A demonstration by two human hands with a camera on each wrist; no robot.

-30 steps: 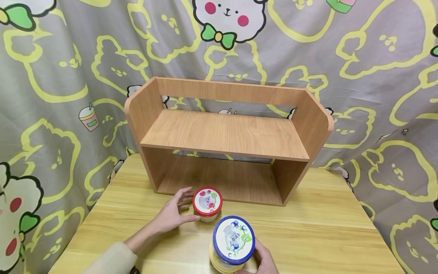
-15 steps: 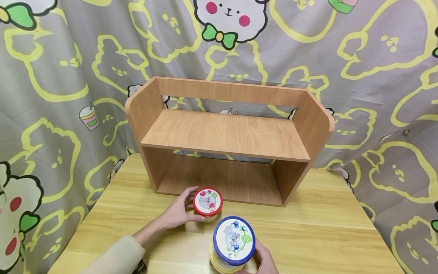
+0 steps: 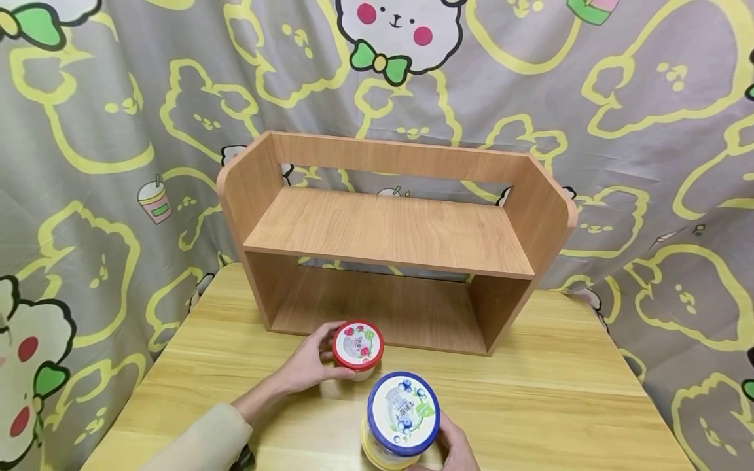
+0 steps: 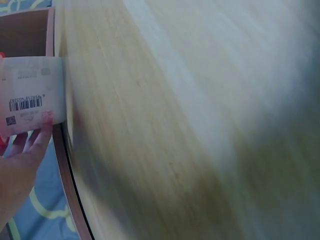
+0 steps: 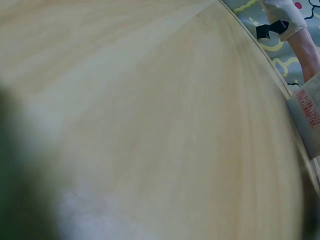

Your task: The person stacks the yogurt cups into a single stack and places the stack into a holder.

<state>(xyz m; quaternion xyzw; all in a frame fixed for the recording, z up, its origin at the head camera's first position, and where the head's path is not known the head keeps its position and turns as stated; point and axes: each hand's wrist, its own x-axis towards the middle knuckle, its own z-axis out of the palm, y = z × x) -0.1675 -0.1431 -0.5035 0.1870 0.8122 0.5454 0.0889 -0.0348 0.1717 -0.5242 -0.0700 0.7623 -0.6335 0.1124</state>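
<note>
A round tub with a red-rimmed strawberry lid stands on the table just in front of the shelf. My left hand grips it from the left, thumb at the near side and fingers behind. In the left wrist view, the white side of this tub shows a barcode, and my left fingers curl against its base. Nearer to me is a larger-looking tub with a blue-rimmed blueberry lid; a yellow rim shows beneath it. My right hand holds it from the right, partly hidden behind it and cut off by the frame.
A two-level wooden shelf stands at the back of the light wood table. A grey curtain with cartoon bears hangs behind it. In the right wrist view, a pale surface with red print shows at the right edge.
My left hand has moved right and closed its fingers round the red-lidded tub. My right hand and the blue-lidded tub have stayed in place.
</note>
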